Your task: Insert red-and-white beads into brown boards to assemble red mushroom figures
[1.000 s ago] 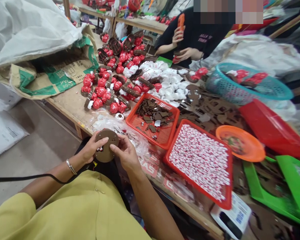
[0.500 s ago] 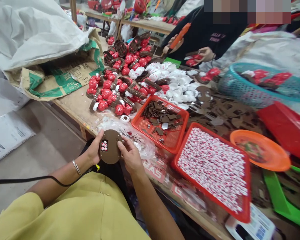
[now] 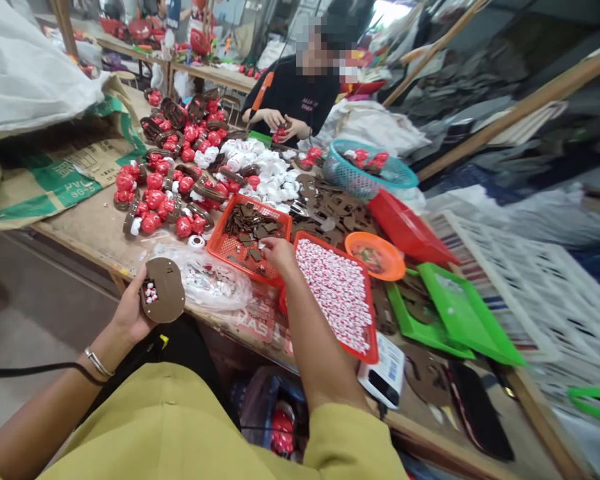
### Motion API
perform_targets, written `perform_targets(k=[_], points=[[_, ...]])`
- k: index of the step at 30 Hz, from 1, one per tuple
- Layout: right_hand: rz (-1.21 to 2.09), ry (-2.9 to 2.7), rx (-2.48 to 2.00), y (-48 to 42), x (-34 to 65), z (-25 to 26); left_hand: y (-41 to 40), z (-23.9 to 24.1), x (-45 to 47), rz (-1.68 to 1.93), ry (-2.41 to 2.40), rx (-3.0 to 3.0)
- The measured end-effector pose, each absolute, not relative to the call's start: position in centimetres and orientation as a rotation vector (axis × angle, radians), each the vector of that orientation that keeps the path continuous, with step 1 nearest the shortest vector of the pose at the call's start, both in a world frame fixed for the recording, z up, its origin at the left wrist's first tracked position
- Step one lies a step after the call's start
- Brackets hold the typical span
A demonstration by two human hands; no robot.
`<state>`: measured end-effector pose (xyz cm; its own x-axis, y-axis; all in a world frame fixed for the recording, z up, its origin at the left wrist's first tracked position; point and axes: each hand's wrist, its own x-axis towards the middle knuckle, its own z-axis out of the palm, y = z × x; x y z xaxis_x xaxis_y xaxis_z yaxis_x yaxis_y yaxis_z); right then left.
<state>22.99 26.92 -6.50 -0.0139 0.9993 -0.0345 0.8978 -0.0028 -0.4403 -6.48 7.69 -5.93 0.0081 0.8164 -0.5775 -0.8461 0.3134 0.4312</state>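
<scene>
My left hand (image 3: 130,310) grips the edge of a brown oval plastic base (image 3: 167,293). A rectangular opening in the base shows several small white-and-red pieces (image 3: 151,291). My right hand (image 3: 277,255) reaches into a red basket (image 3: 229,257) of small flat brown pieces (image 3: 250,223). Its fingertips are pinched together at the basket's right side; whatever they hold, if anything, is too small to make out. Just right of that forearm lies a red tray (image 3: 371,333) filled with small white-and-red pieces.
Red-and-brown figures (image 3: 155,200) and white parts (image 3: 265,173) are heaped on the table. A clear plastic bag (image 3: 200,277) lies before the basket. Further right are an orange plate (image 3: 375,255), green trays (image 3: 467,313) and a phone (image 3: 480,410). A co-worker (image 3: 300,100) sits opposite.
My right hand has left the brown base and moved right into the red basket. My left hand still holds the base. The view has swung right and up.
</scene>
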Motion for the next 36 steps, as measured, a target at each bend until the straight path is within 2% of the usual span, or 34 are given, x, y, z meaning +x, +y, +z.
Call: perform_targets(k=[8, 15, 17, 22, 27, 30, 36], points=[[0.392, -2.226, -2.180, 29.0, 21.7, -10.7, 8.2, -6.1, -5.6, 1.222, 0.830, -0.078], [0.238, -2.193, -2.012, 29.3, 22.5, -8.8, 8.8, -6.7, -6.3, 1.218, 0.800, -0.072], [0.360, -2.051, -1.779, 28.0, 22.3, -7.5, 8.7, -7.2, -6.3, 1.195, 0.801, -0.049], [1.090, -2.047, -1.038, 20.7, 17.8, -2.8, 8.7, -7.7, -5.6, 1.147, 0.833, 0.019], [1.570, -2.070, -0.806, 15.7, 11.9, -0.6, 8.2, -8.0, -5.0, 1.129, 0.816, 0.125], [1.655, -2.126, -0.768, 15.2, 10.3, -0.7, 7.8, -8.3, -5.2, 1.132, 0.854, 0.141], [1.438, -2.284, -0.749, 14.9, 9.1, -0.4, 7.5, -8.9, -5.7, 1.155, 0.846, 0.227]])
